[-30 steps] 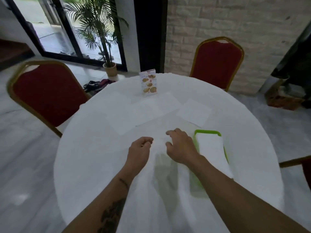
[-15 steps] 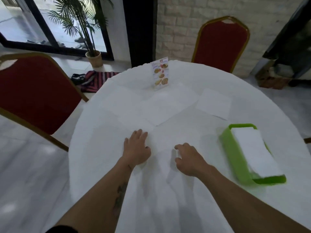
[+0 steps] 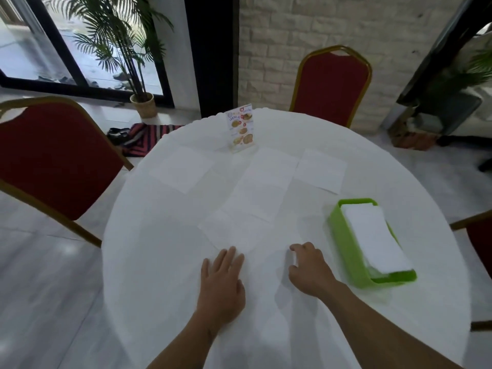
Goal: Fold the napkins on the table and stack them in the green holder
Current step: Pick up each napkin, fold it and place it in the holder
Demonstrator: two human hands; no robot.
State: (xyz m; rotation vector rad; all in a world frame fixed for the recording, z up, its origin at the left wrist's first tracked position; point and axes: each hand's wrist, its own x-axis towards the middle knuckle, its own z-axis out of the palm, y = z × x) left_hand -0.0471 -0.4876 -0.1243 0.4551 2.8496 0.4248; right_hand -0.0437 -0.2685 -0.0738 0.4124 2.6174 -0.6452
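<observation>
Folding is in hand: the left hand point(image 3: 222, 284) is pressed flat, fingers spread, on a napkin point(image 3: 239, 235), while its edge seems pinched by the curled right hand point(image 3: 308, 267). Next, this edge should be carried across. Folded napkins point(image 3: 374, 237) are stacked in the green holder point(image 3: 343, 241), to the right.

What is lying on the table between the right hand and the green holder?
Nothing in the head view: between the right hand and the green holder only bare white tablecloth shows. The flat napkins lie farther away.
</observation>
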